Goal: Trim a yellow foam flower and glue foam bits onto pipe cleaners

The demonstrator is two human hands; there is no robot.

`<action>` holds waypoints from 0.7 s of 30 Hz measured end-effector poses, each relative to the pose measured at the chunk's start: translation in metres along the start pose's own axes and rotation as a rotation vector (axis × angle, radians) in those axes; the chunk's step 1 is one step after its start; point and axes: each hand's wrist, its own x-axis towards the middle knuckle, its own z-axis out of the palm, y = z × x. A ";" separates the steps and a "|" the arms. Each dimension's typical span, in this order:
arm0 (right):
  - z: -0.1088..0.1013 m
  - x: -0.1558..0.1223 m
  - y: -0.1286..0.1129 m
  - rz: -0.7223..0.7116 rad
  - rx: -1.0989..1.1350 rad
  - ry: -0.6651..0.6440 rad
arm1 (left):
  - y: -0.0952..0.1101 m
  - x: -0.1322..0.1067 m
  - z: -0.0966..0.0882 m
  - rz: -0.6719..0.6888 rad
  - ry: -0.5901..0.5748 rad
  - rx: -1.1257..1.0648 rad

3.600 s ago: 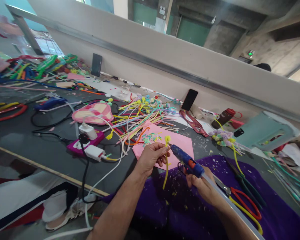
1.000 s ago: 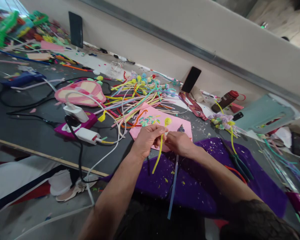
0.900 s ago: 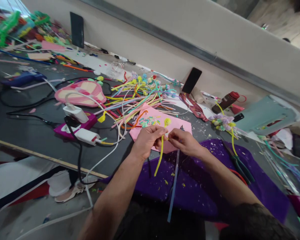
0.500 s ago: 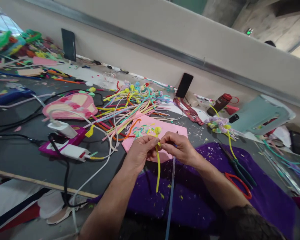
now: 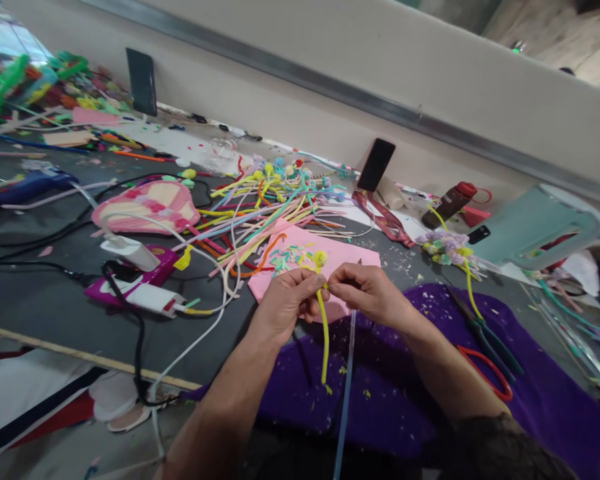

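Between my hands stands a yellow pipe cleaner flower (image 5: 321,259), its coiled head on top and its stem (image 5: 325,340) hanging below. My left hand (image 5: 295,293) pinches it just under the head. The fingertips of my right hand (image 5: 355,287) are pinched together at the same spot, on a short yellow bit at the stem; the exact grip is partly hidden. Beneath my hands lies a pink sheet (image 5: 350,253) with small cut pipe cleaner pieces (image 5: 290,258) on it. A pale blue strip (image 5: 347,393) runs down below my right hand.
Beyond the sheet lies a pile of coloured pipe cleaners (image 5: 275,213). To the left are a purple power strip (image 5: 155,263) with cables and a glue gun (image 5: 30,187). On the right, scissors (image 5: 485,340) rest on purple cloth (image 5: 540,373), near a flower bunch (image 5: 445,247) and a bottle (image 5: 450,203).
The view has shifted slightly, so the scene sits a little further right. My right fingertips have closed in at the stem beside my left fingers, which keep their pinch.
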 end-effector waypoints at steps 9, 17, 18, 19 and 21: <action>0.004 -0.001 0.004 0.007 0.053 0.082 | -0.002 -0.001 0.001 0.024 -0.020 0.040; 0.005 -0.003 0.010 -0.487 -0.369 0.249 | -0.003 0.000 -0.003 -0.073 -0.102 -0.043; 0.005 -0.003 0.011 -0.507 -0.408 0.242 | -0.003 0.001 -0.003 -0.077 -0.108 -0.036; 0.005 -0.003 0.012 -0.517 -0.445 0.234 | -0.003 0.001 -0.004 -0.081 -0.113 -0.029; 0.003 -0.003 0.012 -0.511 -0.495 0.207 | -0.003 0.000 -0.004 -0.083 -0.119 -0.004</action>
